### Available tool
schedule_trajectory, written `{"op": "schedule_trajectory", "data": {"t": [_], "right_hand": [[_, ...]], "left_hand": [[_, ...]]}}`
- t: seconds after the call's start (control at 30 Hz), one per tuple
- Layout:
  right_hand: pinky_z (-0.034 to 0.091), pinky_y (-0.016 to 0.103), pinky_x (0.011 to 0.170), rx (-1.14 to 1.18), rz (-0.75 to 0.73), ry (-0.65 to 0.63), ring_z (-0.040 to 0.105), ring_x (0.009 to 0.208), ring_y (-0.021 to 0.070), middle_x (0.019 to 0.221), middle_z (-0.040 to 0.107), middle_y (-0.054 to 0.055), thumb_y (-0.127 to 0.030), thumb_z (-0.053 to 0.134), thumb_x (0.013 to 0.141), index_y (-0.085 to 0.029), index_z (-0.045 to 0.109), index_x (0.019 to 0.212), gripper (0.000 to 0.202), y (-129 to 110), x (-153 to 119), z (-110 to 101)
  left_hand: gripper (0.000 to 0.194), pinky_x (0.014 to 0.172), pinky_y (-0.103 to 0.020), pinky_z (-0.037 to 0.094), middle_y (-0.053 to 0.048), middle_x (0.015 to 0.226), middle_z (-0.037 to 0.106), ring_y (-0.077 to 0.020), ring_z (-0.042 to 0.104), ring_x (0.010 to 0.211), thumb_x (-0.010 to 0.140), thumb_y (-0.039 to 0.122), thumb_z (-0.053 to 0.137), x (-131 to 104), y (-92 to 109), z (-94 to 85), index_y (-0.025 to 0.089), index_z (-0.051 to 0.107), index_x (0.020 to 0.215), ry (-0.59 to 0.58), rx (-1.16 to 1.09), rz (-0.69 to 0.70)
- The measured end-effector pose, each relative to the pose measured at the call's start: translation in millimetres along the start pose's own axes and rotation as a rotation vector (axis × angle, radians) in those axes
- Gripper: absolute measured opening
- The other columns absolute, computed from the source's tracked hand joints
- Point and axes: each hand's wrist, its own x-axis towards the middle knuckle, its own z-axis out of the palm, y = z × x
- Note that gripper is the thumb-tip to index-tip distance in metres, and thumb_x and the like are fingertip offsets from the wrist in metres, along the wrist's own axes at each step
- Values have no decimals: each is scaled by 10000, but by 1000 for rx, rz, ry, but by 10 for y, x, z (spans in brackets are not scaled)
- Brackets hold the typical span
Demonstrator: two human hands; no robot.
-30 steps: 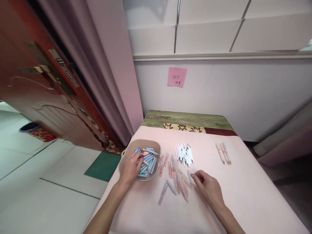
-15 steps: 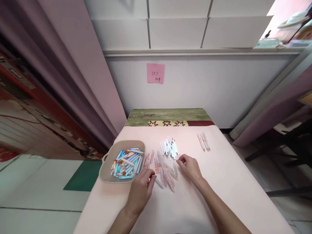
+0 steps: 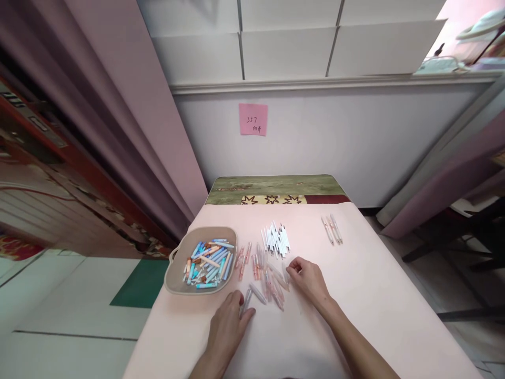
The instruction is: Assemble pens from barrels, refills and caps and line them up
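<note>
My left hand (image 3: 225, 325) is closed at the table's near side, thumb and fingers around a clear pen barrel (image 3: 246, 300). Beside it lies a loose pile of translucent pen barrels (image 3: 273, 288), some with pink patterns. My right hand (image 3: 310, 280) pinches at the right edge of that pile, its fingertips on another clear pen barrel (image 3: 284, 271). White pen refills (image 3: 276, 239) with dark tips lie in a bunch just beyond the pile. Several pink-patterned barrels (image 3: 242, 262) are between the pile and the basket.
A beige basket (image 3: 170, 284) of blue, orange and brown pen parts stands on the left of the pink-covered table (image 3: 379, 316). Several pens (image 3: 332, 229) lie together at the far right. A pink note (image 3: 253, 119) is stuck to the wall behind.
My left hand has drawn back toward me from beside the basket, with a clear pen barrel now showing in its fingers. The right hand has stayed nearly in place at the pile's edge.
</note>
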Motion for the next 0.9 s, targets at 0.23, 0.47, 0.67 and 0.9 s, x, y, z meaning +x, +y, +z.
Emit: {"op": "schedule_trajectory", "data": {"t": [0.23,0.47,0.67,0.9], "right_hand": [[402,217,638,-164,12,11,642,716,149,745,715,13,-229,527,812,-214,685,738,175,-142,380,-53],[400,253,591,-353,95,-45,669,731,221,761,723,127,-196,611,723,-163,710,689,109,-376,614,284],[412,262,599,-410,120,-41,681,757,238,787,722,158,-185,556,752,-144,701,721,154,-478,550,301],[417,225,511,59,-109,40,619,550,159,605,643,18,-338,485,859,-206,621,771,209,-511,-53,-144]], "left_hand": [[148,666,-308,364,-46,807,628,-226,601,778,862,305,433,35,-17,-16,222,493,754,16,-4,4],[192,636,-277,415,-18,746,631,-177,585,674,863,406,515,17,82,-173,225,575,874,157,-567,79],[270,415,-184,344,-22,735,672,-64,451,452,762,373,692,314,434,-372,175,564,893,27,-1388,-133],[267,711,-255,553,-100,925,713,-143,667,760,722,165,736,595,563,-495,131,639,968,6,-1844,-317]]}}
